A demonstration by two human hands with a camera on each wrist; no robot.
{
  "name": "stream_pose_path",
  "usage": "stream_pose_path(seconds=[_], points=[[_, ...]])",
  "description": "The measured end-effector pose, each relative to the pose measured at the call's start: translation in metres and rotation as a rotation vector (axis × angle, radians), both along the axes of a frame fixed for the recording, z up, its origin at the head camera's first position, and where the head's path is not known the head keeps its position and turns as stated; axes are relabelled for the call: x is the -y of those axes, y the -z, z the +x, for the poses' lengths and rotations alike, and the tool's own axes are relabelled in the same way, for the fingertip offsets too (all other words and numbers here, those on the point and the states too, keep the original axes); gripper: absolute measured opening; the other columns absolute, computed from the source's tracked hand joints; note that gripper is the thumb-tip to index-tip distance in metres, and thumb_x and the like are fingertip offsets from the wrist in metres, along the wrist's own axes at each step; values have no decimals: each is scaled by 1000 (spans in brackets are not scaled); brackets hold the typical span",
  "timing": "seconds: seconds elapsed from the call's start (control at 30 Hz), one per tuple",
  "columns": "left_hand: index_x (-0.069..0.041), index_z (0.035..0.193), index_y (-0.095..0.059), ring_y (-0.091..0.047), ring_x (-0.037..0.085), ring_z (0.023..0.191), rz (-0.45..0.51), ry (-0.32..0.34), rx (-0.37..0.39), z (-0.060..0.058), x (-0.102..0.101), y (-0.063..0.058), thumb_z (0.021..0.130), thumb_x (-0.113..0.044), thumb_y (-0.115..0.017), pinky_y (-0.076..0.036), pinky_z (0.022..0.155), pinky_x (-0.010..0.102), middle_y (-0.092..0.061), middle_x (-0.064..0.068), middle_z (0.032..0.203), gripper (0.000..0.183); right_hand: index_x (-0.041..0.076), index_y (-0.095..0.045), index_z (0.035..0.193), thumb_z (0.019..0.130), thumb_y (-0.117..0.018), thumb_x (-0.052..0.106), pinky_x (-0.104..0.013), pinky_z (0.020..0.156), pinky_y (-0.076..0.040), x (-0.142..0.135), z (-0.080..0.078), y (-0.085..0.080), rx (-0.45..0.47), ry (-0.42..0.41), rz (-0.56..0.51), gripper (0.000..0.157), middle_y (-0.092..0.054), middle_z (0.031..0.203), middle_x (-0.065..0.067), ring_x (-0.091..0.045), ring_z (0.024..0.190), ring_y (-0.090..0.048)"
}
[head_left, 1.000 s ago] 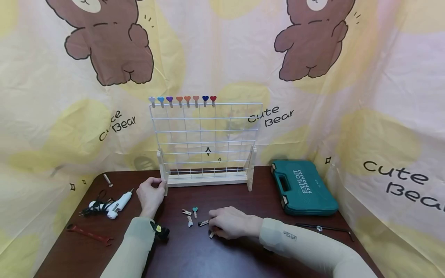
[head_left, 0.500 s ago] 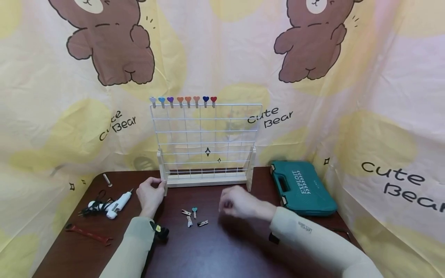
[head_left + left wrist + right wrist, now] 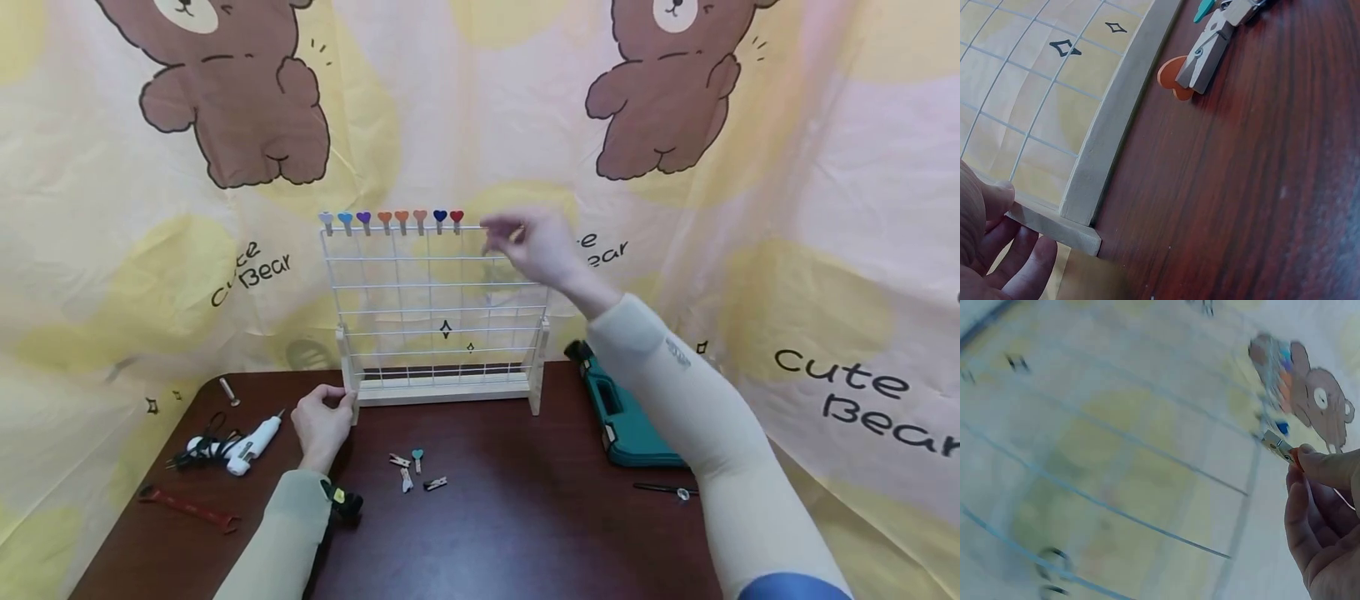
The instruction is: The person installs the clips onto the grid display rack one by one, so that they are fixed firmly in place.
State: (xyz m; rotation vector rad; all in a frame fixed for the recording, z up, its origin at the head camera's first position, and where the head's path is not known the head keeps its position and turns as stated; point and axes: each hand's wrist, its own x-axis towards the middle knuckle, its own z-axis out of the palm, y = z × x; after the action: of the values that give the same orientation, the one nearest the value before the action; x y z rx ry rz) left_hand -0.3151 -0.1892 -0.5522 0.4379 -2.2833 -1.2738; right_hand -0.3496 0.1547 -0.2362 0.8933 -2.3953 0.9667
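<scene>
My left hand (image 3: 321, 427) holds the left wooden foot (image 3: 1054, 228) of a wire grid rack (image 3: 442, 387), thumb on one side and fingers on the other. Up at the rack's top wire, toward its right part, is my right hand (image 3: 536, 246). It pinches a small wooden clothespin (image 3: 1277, 445) by its orange-red end, clear in the right wrist view but too blurred in the head view. Heart-topped clothespins (image 3: 402, 218) stand in a row along the top wire, ending with a red one (image 3: 457, 218). Several more clothespins (image 3: 417, 460) lie on the table, one with an orange heart (image 3: 1172, 75).
On the dark table (image 3: 510, 533), a white glue gun (image 3: 255, 444), a red wrench (image 3: 191, 508) and a bolt (image 3: 228, 392) lie at left. At right are a green tool case (image 3: 637, 433), partly behind my right arm, and a thin black rod (image 3: 660, 487). A patterned curtain hangs behind.
My right hand has left the loose clothespins, lifting one of them, and has risen to the rack's top wire. My left hand stays at the foot of the rack.
</scene>
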Motion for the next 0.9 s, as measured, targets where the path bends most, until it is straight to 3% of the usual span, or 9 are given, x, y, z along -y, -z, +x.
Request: stream_pose_path(seconds=[0.1,0.2,0.33,0.53,0.67,0.77,0.83,0.9], points=[[-9,97,-80,-62,37,99,6,-8,5,1,1,1,91,-23,-84,-42,84,47,-78,15,98,16,2,-80,113,95,-73,-4,-32,83,-59,9,-13,-26,-4,43,25,20,-80,98,-10,-22,89,-76],[-10,97,-80,-62,36,98,4,-5,9,0,1,1,91,-24,-84,-42,83,47,-78,14,98,16,5,-82,105,96,-74,-1,-33,85,-59,15,-24,-38,-22,69,84,14,-80,97,-7,-18,88,-75],[-10,97,-80,-61,36,97,4,-2,10,-1,1,2,91,-24,-84,-41,83,45,-78,14,96,16,8,-82,100,95,-72,-2,-33,86,-59,21,-35,-43,-2,71,162,15,-80,95,-4,-14,86,-75],[-10,96,-81,-62,36,99,-5,-4,-2,-3,3,3,91,-24,-84,-42,83,47,-78,14,96,15,5,-82,106,94,-69,-5,-34,89,-59,25,-44,-44,28,50,187,19,-81,97,-6,-17,89,-76],[-10,96,-80,-61,37,99,-7,-6,8,-3,3,4,91,-24,-84,-42,84,47,-78,13,96,15,5,-79,121,96,-75,5,-38,95,-57,24,-38,-32,-40,73,167,25,-79,115,-9,-22,101,-75],[-11,96,-80,-61,37,98,-6,-6,15,-2,3,5,91,-25,-84,-41,83,45,-78,13,96,15,6,-76,126,95,-78,10,-40,93,-58,21,-24,-14,-169,105,111,31,-77,124,-10,-25,105,-73],[-11,96,-81,-61,36,98,-3,-6,14,-2,2,5,91,-24,-84,-40,82,45,-77,13,96,15,5,-76,124,94,-81,10,-38,88,-60,20,-12,4,-243,88,50,30,-77,122,-11,-26,103,-74],[-11,96,-81,-61,36,97,-2,-7,9,-2,2,4,91,-24,-84,-40,81,44,-77,13,96,14,4,-78,117,92,-82,9,-32,83,-60,20,0,25,-244,35,-2,25,-80,112,-11,-22,95,-76]])
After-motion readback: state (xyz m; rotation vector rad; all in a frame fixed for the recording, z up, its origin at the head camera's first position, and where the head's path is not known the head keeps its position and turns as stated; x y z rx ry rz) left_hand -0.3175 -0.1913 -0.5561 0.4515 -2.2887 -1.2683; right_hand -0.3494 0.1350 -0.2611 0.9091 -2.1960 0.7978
